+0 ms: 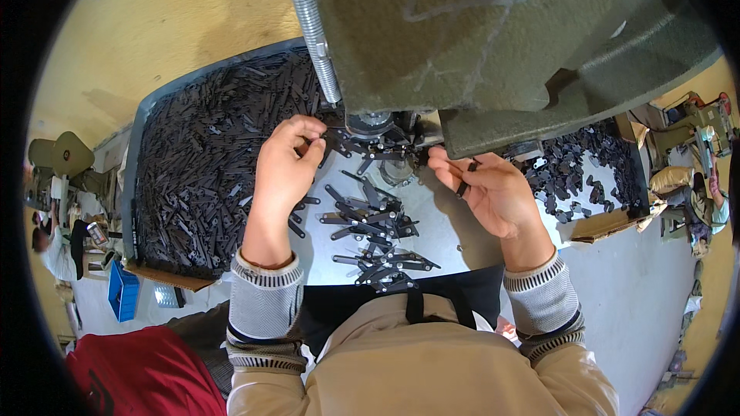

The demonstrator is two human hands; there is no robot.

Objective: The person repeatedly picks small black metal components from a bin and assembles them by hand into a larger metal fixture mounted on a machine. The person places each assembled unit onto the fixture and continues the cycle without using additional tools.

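My left hand (pixel 289 162) is closed in a pinch beside the round tool head (pixel 370 123) of a large green machine. Dark parts crowd its fingertips, and what it grips is hard to make out. On the other side of the tool head, my right hand (pixel 493 191) is turned partly palm up, its curled fingers holding small black metal pieces (pixel 462 188). Between my forearms lies a heap of joined black metal links (pixel 374 223) with bright pivots, spread over the pale worktop (pixel 320 250) toward my lap. A round metal base (pixel 396 173) stands below the tool head.
A big tray (pixel 139 146) full of flat black strips is at left. Small black plates (pixel 566 177) fill a box at right. The machine body (pixel 478 31) and a coil spring (pixel 312 27) overhang my hands. A person in red (pixel 150 377) is close at lower left.
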